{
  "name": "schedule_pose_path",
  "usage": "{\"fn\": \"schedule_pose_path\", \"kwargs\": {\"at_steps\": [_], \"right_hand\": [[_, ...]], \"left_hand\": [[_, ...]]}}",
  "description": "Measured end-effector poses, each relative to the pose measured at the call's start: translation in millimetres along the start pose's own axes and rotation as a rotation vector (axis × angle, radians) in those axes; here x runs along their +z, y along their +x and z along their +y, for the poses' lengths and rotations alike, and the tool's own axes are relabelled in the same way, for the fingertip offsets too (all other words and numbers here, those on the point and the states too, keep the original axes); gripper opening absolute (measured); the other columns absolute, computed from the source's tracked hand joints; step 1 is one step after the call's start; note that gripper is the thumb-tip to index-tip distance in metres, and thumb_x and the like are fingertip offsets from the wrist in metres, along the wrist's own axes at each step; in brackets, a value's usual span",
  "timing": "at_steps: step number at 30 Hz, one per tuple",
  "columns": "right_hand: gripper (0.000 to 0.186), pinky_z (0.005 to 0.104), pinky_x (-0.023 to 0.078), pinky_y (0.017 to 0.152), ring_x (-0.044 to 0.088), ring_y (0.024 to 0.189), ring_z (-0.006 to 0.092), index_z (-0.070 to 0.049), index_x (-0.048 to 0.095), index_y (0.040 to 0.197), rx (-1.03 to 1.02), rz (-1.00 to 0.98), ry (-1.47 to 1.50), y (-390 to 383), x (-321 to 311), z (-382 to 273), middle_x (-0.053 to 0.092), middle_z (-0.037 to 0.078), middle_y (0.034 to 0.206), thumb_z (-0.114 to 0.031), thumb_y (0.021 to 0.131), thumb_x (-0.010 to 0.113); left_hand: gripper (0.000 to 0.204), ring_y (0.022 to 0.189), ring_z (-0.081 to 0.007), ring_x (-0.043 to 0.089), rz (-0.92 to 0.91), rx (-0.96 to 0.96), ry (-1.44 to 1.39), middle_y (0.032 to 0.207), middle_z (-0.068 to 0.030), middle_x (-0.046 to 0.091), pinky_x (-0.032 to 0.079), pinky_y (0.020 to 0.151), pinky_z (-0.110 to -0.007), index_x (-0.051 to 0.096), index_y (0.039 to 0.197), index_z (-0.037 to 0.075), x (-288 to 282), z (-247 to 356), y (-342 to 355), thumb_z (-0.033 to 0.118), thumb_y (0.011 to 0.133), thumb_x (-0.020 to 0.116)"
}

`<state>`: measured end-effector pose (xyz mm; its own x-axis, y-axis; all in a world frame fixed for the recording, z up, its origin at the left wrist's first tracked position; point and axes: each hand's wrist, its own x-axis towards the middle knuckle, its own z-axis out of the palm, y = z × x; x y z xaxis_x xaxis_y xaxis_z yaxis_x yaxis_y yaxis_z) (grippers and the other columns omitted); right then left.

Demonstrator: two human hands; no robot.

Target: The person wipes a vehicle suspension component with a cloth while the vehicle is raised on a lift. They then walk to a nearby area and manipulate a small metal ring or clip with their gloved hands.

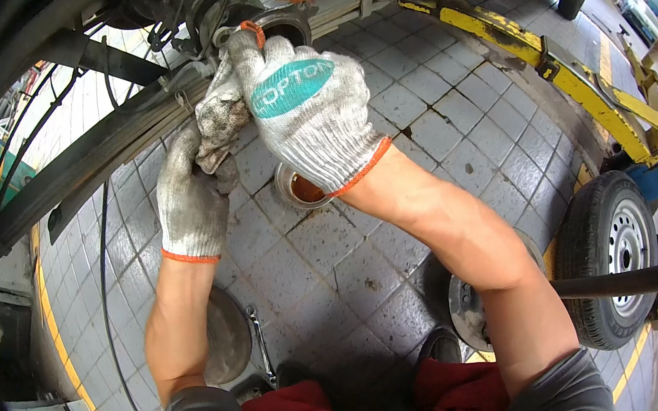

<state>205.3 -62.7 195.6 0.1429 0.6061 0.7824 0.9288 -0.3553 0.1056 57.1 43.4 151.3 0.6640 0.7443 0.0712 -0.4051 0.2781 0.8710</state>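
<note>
My left hand, in a grimy white knit glove, is closed on the lower end of a crumpled, dirty rag. The rag is grey with grease and runs up to my right hand. An orange hem beside the right fingers looks like part of it, as on an old work glove. The right hand wears a knit glove with a teal patch; its fingers are curled in, their tips hidden, against the round metal hub end of a vehicle axle. Below the right wrist stands a small round container of amber liquid.
A long axle beam crosses the upper left, with dark cables hanging about it. A yellow lift arm reaches in from the right, above a wheel. A wrench and round metal discs lie near my feet.
</note>
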Motion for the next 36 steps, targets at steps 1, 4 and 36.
{"fn": "schedule_pose_path", "kwargs": {"at_steps": [1, 4, 36], "right_hand": [[0.052, 0.0405, 0.054, 0.055, 0.070, 0.069, 0.0238, -0.003, 0.061, 0.136, -0.017, 0.012, -0.004, -1, 0, 0, 0.065, 0.010, 0.088, -0.020, 0.087, 0.068], [0.051, 0.0406, 0.054, 0.054, 0.070, 0.067, 0.0241, -0.001, 0.061, 0.134, -0.037, -0.025, -0.008, -4, -2, -1, 0.064, 0.011, 0.087, -0.020, 0.087, 0.068], [0.055, 0.0398, 0.053, 0.054, 0.070, 0.067, 0.0248, 0.004, 0.053, 0.142, -0.112, -0.068, 0.089, -38, 21, -10, 0.066, 0.012, 0.081, -0.015, 0.091, 0.062]], "left_hand": [[0.029, 0.072, -0.0082, 0.054, -0.002, -0.003, -0.002, 0.094, 0.0007, 0.067, 0.040, 0.061, -0.025, 0.067, 0.122, 0.007, -1, -1, 0, 0.028, 0.108, 0.052], [0.029, 0.072, -0.0095, 0.057, 0.040, -0.051, -0.028, 0.097, -0.0008, 0.068, 0.041, 0.060, -0.026, 0.066, 0.118, 0.009, -5, -4, 2, 0.032, 0.108, 0.052], [0.022, 0.065, -0.0101, 0.055, 0.120, -0.138, 0.016, 0.082, -0.0004, 0.064, 0.042, 0.057, -0.026, 0.070, 0.106, 0.005, -21, -12, -10, 0.025, 0.104, 0.061]]}}
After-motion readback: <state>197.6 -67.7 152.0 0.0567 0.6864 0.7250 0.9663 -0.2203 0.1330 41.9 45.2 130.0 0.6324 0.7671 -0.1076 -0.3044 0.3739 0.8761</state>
